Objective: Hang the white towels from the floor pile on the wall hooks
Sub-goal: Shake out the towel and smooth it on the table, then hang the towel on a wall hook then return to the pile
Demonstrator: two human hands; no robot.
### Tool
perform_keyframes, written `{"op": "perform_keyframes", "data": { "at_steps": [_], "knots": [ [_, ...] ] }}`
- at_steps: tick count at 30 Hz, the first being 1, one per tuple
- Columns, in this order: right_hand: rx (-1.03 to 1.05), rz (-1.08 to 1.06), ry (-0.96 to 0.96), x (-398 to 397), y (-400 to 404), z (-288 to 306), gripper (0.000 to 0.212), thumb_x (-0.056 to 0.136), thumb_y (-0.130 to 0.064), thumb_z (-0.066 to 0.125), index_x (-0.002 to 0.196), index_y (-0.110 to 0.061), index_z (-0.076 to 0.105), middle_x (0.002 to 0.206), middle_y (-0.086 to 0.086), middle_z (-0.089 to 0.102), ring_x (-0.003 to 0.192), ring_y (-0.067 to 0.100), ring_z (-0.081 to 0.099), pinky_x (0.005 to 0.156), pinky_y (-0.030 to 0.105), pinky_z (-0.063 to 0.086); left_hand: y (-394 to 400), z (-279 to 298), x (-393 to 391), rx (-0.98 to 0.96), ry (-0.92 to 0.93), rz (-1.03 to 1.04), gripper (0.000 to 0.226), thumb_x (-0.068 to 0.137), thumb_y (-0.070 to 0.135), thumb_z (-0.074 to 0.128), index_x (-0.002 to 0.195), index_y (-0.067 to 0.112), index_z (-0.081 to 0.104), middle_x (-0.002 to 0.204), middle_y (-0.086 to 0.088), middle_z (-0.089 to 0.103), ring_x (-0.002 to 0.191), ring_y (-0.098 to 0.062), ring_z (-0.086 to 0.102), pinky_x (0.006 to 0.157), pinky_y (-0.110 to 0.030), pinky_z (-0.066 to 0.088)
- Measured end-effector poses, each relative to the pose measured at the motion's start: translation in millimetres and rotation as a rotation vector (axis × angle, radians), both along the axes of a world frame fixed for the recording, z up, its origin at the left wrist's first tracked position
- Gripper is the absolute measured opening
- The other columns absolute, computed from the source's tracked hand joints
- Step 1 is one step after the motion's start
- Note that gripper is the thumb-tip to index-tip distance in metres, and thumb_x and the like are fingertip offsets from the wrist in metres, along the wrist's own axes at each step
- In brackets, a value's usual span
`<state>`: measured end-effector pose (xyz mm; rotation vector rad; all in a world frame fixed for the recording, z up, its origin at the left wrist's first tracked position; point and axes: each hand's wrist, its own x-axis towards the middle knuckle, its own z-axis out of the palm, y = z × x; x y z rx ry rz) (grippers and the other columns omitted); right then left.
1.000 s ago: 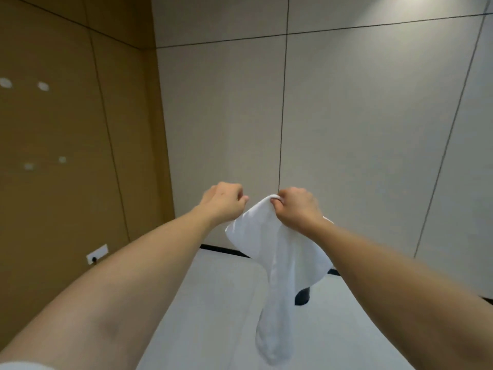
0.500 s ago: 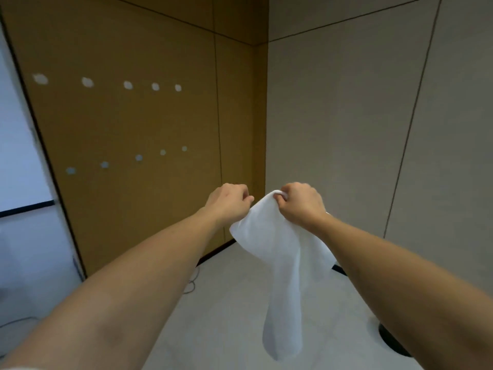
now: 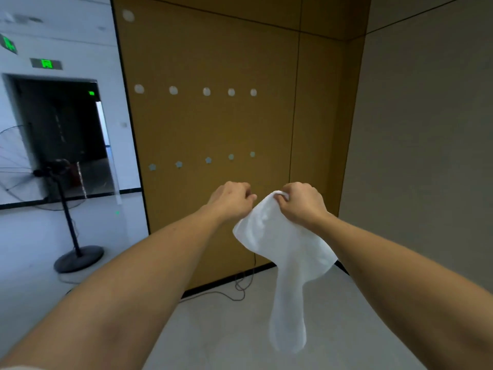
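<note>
A white towel (image 3: 285, 252) hangs in the air in front of me, held at its top edge by both hands. My left hand (image 3: 231, 199) pinches the left part of that edge. My right hand (image 3: 301, 202) grips the bunched top corner. The rest of the towel droops down to a narrow tail. Straight ahead is a brown wall panel (image 3: 213, 129) with two rows of small round hooks, an upper row (image 3: 206, 91) and a lower row (image 3: 208, 160). All the hooks I see are bare. The floor pile is out of view.
A standing fan (image 3: 66, 209) with a round black base is at the left on the floor. Behind it is a dark doorway (image 3: 61, 134) with green exit signs. A thin cable (image 3: 240, 287) lies on the floor at the foot of the brown panel. A grey wall (image 3: 426, 156) closes the right side.
My view has swung left from the grey wall and corner to face the brown hook panel. Both hands keep the same hold on the towel.
</note>
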<state>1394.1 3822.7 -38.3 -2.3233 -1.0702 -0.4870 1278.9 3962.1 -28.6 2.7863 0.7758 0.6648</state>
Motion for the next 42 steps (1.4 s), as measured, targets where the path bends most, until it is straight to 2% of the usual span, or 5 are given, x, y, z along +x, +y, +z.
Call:
{"op": "perform_keyframes", "data": {
  "at_steps": [5,11,17,23,42],
  "knots": [
    [-0.001,0.093,-0.016,24,38,3,0.026,0.098,-0.040,0.053,0.097,-0.021,0.070,0.081,-0.006,0.064,0.068,0.012,0.058,0.062,0.026,0.052,24,4,11,0.046,0.023,0.074,0.025,0.099,0.044,0.047,0.101,0.024,0.062,0.088,0.004,0.062,0.079,-0.016,0.060,0.067,-0.034,0.054],
    [-0.029,0.167,-0.041,46,90,5,0.025,0.098,-0.038,0.052,0.086,-0.021,0.065,0.076,-0.005,0.063,0.067,0.012,0.057,0.053,0.025,0.038,71,2,20,0.054,0.025,0.140,0.027,0.098,0.046,0.046,0.098,0.025,0.063,0.085,0.004,0.063,0.076,-0.017,0.061,0.072,-0.039,0.057],
    [-0.013,0.206,-0.042,56,162,8,0.029,0.095,-0.041,0.051,0.085,-0.019,0.068,0.075,-0.002,0.066,0.070,0.020,0.062,0.068,0.037,0.057,142,4,27,0.071,-0.001,0.180,0.027,0.099,0.043,0.045,0.098,0.022,0.063,0.087,0.002,0.063,0.079,-0.019,0.061,0.072,-0.038,0.056],
    [-0.013,0.242,-0.050,64,249,20,0.030,0.094,-0.036,0.051,0.073,-0.016,0.061,0.068,0.000,0.060,0.068,0.026,0.059,0.057,0.032,0.043,229,15,34,0.088,-0.009,0.173,0.029,0.099,0.042,0.044,0.099,0.021,0.064,0.090,0.001,0.064,0.081,-0.019,0.060,0.075,-0.041,0.055],
    [0.010,0.305,0.008,103,514,32,0.030,0.094,-0.038,0.051,0.084,-0.016,0.069,0.073,0.000,0.065,0.073,0.024,0.062,0.068,0.037,0.055,477,17,57,0.044,-0.046,0.225,0.031,0.100,0.041,0.043,0.102,0.018,0.064,0.089,0.000,0.066,0.082,-0.019,0.062,0.077,-0.040,0.058]
  ]
}}
